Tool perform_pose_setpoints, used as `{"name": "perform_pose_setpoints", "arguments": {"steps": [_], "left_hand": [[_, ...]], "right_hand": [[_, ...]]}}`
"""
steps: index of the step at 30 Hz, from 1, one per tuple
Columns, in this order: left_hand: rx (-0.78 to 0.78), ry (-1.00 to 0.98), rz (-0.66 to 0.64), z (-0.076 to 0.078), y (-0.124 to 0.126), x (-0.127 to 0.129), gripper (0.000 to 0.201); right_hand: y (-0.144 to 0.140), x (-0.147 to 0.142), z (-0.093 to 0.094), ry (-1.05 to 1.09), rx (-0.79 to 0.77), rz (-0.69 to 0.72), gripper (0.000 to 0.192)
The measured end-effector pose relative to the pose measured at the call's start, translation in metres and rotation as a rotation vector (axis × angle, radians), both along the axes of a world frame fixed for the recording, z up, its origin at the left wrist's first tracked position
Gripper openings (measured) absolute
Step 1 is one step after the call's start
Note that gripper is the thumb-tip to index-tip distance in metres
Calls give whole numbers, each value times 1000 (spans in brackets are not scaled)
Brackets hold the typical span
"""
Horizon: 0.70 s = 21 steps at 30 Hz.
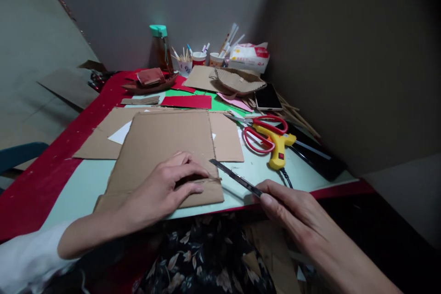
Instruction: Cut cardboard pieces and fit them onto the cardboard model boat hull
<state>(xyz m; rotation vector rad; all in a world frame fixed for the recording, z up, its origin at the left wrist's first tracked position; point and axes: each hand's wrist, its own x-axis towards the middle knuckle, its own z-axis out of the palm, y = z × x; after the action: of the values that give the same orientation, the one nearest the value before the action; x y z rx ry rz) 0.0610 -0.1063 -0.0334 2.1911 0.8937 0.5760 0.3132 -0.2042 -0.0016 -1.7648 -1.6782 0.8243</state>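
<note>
A brown cardboard sheet (168, 135) lies at the table's front edge, with a crease or cut line running across its lower part. My left hand (177, 181) rests on this sheet, thumb and fingers apart, the fingertips close to the crease at the right side. Between the thumb and fingers of my right hand (284, 204) is a slim utility knife (237, 179). Its blade points up and left, with the tip near the sheet's right edge; whether it touches the cardboard I cannot tell. Part of the sheet is hidden under my left hand and forearm.
Red-handled scissors (259, 140) and a yellow glue gun (278, 147) lie to the right, near a phone (268, 97). Behind are red paper (188, 102), a cardboard boat shape (239, 80), cups of pens (216, 59), a bottle (161, 50) and a tissue pack (250, 56).
</note>
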Motion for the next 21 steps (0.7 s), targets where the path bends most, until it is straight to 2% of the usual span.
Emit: {"name": "perform_pose_setpoints", "arguments": {"steps": [3, 7, 14, 21], "left_hand": [[62, 103, -18, 1, -3, 1, 17], [60, 175, -59, 6, -4, 1, 10], [-47, 184, -154, 11, -1, -3, 10], [-47, 191, -117, 17, -4, -3, 10]], "right_hand": [[1, 5, 1, -112, 14, -3, 36], [5, 7, -2, -181, 6, 89, 42], [-7, 4, -19, -61, -3, 130, 45], [-14, 1, -40, -41, -112, 157, 40]]}}
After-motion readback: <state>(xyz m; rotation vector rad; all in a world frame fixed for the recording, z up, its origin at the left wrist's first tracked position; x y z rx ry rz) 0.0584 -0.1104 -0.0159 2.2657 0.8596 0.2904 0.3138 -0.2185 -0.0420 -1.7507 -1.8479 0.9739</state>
